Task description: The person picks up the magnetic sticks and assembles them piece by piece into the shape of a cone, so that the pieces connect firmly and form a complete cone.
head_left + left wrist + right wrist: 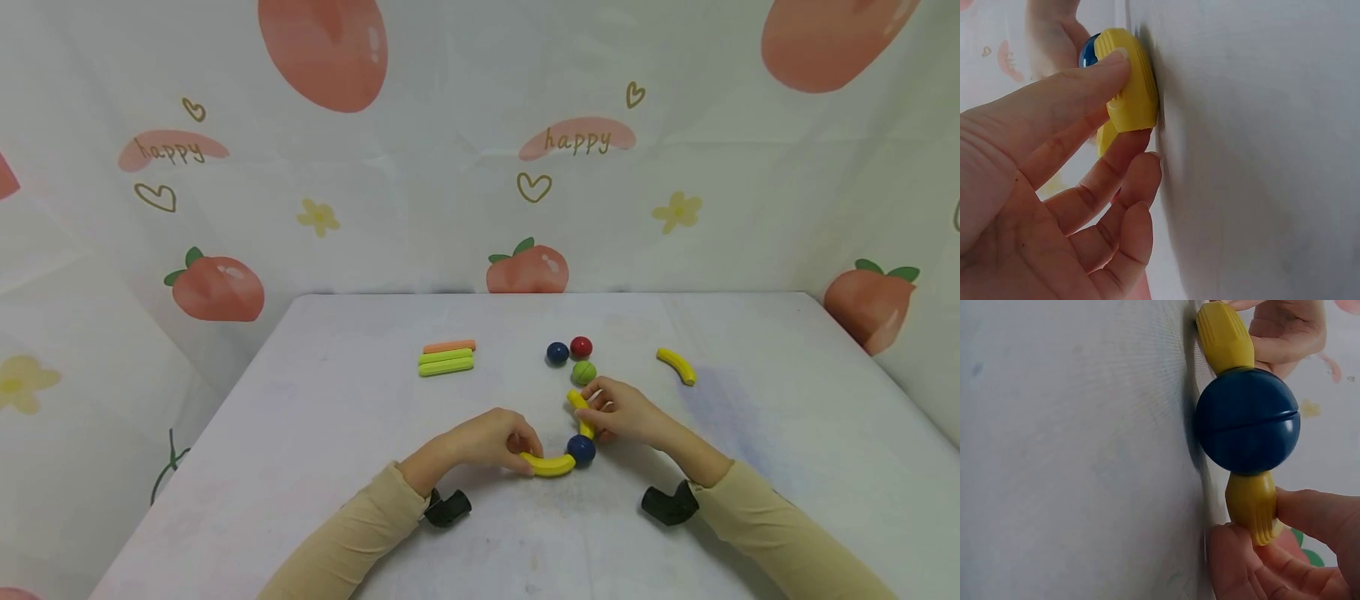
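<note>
On the white table, my left hand [495, 437] pinches the outer end of a curved yellow rod [551, 467] between thumb and fingers. The rod's other end meets a dark blue ball [581, 450] with a groove round it. A second curved yellow rod [587, 428] touches the ball from its far side, and my right hand [622, 410] pinches that rod. In the right wrist view the blue ball [1247, 422] sits between both yellow rods. The left wrist view shows my thumb on the ribbed yellow rod [1135, 81], the ball mostly hidden behind it.
Beyond the right hand lie a green ball [583, 372], a red ball [581, 347] and another blue ball [557, 353]. A loose curved yellow rod [677, 367] is at the right. Left of the balls, an orange stick [449, 347] lies beside two yellow-green sticks [446, 367].
</note>
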Available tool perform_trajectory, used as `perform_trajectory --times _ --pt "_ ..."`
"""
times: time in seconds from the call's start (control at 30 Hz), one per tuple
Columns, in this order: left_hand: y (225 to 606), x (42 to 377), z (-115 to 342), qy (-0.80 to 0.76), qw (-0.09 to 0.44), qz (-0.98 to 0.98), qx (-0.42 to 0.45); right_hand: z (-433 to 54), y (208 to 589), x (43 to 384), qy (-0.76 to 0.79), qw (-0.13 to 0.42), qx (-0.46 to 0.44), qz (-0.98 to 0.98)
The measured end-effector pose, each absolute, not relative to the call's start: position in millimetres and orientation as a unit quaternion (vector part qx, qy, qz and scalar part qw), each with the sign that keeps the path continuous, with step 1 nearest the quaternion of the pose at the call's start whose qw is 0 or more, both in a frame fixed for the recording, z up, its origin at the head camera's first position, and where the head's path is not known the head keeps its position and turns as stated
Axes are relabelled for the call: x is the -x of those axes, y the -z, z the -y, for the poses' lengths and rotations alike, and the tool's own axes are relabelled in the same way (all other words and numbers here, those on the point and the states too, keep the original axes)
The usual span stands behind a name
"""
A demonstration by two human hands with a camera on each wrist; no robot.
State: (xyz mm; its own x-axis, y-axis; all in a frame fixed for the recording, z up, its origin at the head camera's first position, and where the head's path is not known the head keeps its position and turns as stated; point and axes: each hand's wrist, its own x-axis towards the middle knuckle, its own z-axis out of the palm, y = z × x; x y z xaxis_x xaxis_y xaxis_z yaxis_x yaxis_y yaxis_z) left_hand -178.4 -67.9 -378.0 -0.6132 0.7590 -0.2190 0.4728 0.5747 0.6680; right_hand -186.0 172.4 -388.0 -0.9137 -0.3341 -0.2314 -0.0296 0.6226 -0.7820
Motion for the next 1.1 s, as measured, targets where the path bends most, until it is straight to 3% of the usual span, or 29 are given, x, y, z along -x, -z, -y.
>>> perform_trajectory --times 0.6,1.1 --pt "379.1 176.4 51.2 -0.250 0.242 -0.859 -0.374 -167.2 385.9 187.3 0.377 0.154 0.146 -0.902" --pt "377.5 173.1 36.6 -0.250 0.236 -0.858 -0.381 -177.6 378.5 180.1 0.347 0.171 0.242 -0.890"
